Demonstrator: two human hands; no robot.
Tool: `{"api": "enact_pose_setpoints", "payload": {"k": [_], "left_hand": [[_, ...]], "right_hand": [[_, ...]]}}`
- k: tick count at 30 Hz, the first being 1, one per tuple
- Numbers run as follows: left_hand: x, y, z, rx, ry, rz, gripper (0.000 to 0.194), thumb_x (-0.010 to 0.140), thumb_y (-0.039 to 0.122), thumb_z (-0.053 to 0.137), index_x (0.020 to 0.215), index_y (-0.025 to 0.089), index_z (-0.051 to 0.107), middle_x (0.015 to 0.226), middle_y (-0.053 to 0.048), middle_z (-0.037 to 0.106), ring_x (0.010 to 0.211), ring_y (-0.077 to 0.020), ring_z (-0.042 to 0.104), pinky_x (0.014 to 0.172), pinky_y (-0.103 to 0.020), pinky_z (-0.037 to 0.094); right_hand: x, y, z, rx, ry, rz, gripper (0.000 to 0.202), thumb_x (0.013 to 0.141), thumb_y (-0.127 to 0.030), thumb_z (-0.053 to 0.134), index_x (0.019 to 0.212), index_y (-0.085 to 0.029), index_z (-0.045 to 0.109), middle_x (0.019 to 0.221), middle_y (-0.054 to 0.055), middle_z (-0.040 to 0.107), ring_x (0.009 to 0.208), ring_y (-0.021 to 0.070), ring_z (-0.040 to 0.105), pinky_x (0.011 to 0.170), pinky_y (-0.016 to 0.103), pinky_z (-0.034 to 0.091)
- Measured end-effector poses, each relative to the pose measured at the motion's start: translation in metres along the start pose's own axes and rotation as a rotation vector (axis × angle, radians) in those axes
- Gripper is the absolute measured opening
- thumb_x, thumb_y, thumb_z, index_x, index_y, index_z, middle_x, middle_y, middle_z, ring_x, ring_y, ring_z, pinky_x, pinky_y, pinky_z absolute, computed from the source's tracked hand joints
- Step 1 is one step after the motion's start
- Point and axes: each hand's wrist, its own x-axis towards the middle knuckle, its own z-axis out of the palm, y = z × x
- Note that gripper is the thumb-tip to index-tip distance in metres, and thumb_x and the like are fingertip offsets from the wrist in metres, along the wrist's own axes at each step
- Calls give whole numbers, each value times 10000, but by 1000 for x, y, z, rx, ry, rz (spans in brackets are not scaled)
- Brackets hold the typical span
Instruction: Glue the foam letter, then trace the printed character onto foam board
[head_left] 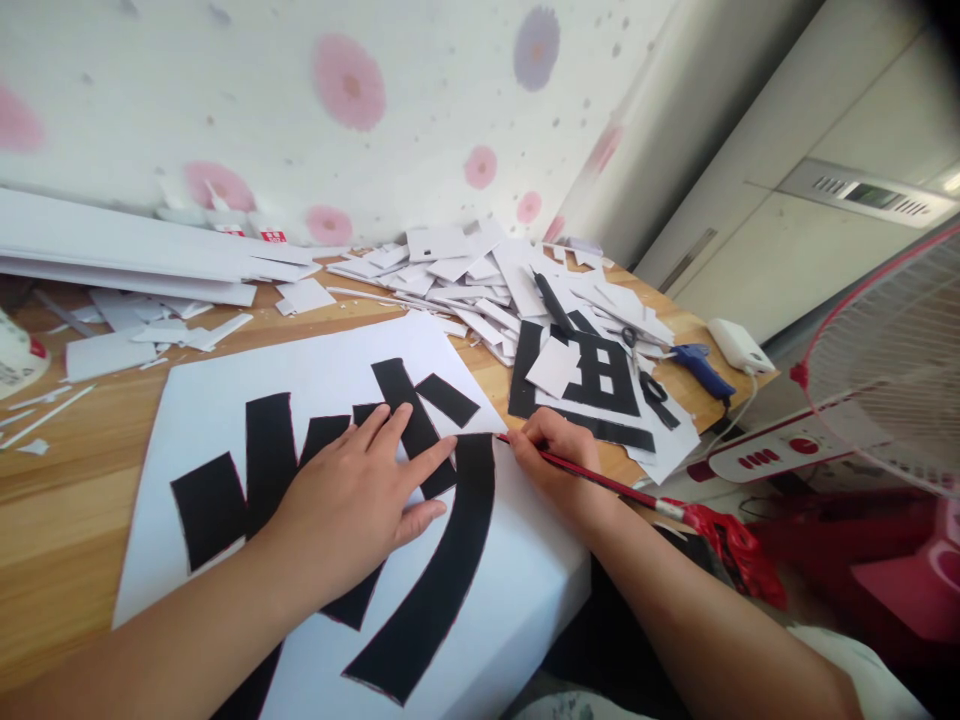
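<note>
A large white sheet (202, 400) lies on the wooden table, its near right part bending down over the edge. On it rests a black cut-out character (457, 560) made of several strokes. My left hand (360, 490) lies spread and flat across the middle strokes, fingertips pressing near the upper right ones. In my right hand (559, 465) is a red and black pencil (600, 478), pinched close to its point. That point touches the white sheet beside the upper right corner of the curved stroke. Thin reddish lines show along some black edges.
White scraps (442, 270) pile up at the back. Black cut-out paper (622, 375), scissors (654, 388) and a blue glue gun (703, 370) lie right. White boards (135, 240) are stacked at left. A fan (892, 370) stands beyond the table's right edge.
</note>
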Motion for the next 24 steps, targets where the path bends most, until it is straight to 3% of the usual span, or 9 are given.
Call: {"api": "enact_pose_setpoints", "payload": {"k": [9,24], "left_hand": [[0,0,0,-33,10,3,541,830,486,577,1345,341,492,1400,-209,450,1269,-437,427,891,-537,469],[0,0,-2,-79,-9,-12,539,827,472,591,1342,344,496,1409,-197,448,1275,-441,418,908,-550,453]], "right_hand": [[-5,7,2,-77,0,-180,291,839,-235,534,582,-199,404,544,-37,471,495,84,417,478,217,300],[-6,0,-2,-91,-8,-182,306,828,-250,526,552,-213,399,519,-25,499,468,96,419,467,246,298]]}}
